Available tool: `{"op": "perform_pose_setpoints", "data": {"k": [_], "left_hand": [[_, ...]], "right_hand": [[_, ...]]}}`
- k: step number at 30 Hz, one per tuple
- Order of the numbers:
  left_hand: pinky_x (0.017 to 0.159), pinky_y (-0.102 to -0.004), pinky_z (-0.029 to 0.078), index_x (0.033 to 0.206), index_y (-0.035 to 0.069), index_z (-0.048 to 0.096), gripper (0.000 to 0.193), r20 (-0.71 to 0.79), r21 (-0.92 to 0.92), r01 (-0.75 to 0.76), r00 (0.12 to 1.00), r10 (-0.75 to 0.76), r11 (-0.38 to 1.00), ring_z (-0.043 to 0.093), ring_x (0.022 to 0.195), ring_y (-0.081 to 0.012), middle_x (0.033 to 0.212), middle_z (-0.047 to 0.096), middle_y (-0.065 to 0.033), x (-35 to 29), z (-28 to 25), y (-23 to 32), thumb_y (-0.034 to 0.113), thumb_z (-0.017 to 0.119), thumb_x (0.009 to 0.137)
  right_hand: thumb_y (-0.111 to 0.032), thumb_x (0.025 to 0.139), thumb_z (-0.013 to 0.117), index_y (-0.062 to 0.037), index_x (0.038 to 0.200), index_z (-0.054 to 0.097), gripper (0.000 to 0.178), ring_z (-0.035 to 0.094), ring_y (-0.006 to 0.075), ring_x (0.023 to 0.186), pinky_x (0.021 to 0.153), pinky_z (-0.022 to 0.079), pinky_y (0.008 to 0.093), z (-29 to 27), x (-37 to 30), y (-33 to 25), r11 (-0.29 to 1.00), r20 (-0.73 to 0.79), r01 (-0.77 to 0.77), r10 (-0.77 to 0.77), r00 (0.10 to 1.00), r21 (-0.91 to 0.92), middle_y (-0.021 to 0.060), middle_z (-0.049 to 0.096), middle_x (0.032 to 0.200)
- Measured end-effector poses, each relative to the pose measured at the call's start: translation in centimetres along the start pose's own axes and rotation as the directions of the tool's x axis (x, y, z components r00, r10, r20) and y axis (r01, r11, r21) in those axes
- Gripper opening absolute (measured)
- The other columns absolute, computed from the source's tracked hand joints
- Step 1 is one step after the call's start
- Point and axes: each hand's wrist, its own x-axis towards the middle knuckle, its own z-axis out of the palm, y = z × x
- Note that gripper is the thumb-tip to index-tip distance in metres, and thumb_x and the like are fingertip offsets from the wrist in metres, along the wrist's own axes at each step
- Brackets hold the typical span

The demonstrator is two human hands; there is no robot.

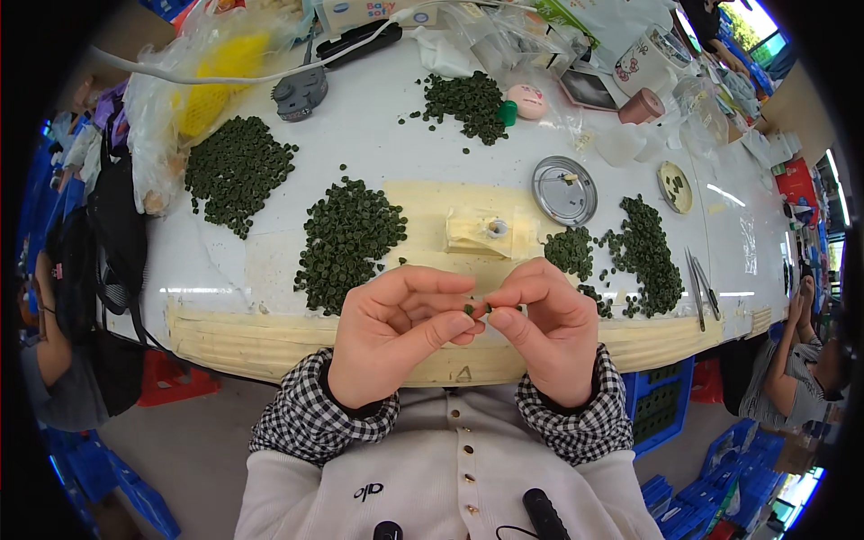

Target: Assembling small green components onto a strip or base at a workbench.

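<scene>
Both my hands meet above the table's front edge. In my left hand [396, 333] the fingers are curled, and a small dark green round part [469, 309] shows at its fingertips. My right hand [556, 328] pinches another small dark green part [489, 308] between thumb and forefinger, close to the first. Whether the two parts touch, I cannot tell. Just beyond my hands stands a small tape-covered block [472, 236] with a grey round fitting on top. A heap of green parts [346, 238] lies left of it, and a smaller heap [570, 252] lies to its right.
More green heaps lie at the far left [238, 171], at the back [463, 103] and at the right [650, 256]. A round metal lid [564, 191], a small dish [674, 187] and tweezers [697, 288] are on the right. A white cable [270, 79] crosses the back.
</scene>
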Motion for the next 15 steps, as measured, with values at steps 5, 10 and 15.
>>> {"op": "perform_pose_setpoints", "data": {"k": [5,10,15], "left_hand": [[0.087,-0.0282,0.057,0.105,-0.007,0.066,0.018,0.002,0.060,-0.045,0.999,0.045,0.997,0.069,0.095,-0.0178,0.104,0.070,-0.0151,-0.2,-0.4,-0.4,-0.008,0.066,0.087],[0.085,-0.0279,0.057,0.104,-0.007,0.067,0.020,-0.036,0.204,-0.189,0.979,0.200,0.961,0.069,0.095,-0.0179,0.103,0.070,-0.0141,-0.1,0.0,-0.9,-0.011,0.067,0.084],[0.079,-0.0272,0.057,0.099,-0.004,0.070,0.019,-0.065,0.366,-0.260,0.951,0.303,0.894,0.070,0.089,-0.0170,0.097,0.071,-0.0131,-0.1,0.2,-1.1,-0.010,0.070,0.081]], "right_hand": [[-0.001,0.081,0.074,-0.0012,0.094,0.071,0.014,0.055,0.0141,0.083,0.077,0.044,0.0267,0.4,0.2,-0.1,0.988,-0.002,0.079,-0.080,0.997,-0.133,0.0053,0.061,0.089],[-0.002,0.080,0.075,-0.0008,0.093,0.071,0.013,0.055,0.0142,0.083,0.076,0.044,0.0268,0.5,0.2,0.0,0.986,-0.020,0.059,-0.063,0.998,-0.156,0.0055,0.061,0.088],[-0.002,0.081,0.075,-0.0004,0.092,0.071,0.012,0.053,0.0140,0.080,0.074,0.044,0.0265,0.6,0.3,0.1,0.982,-0.029,0.055,-0.062,0.998,-0.179,0.0057,0.061,0.087]]}}
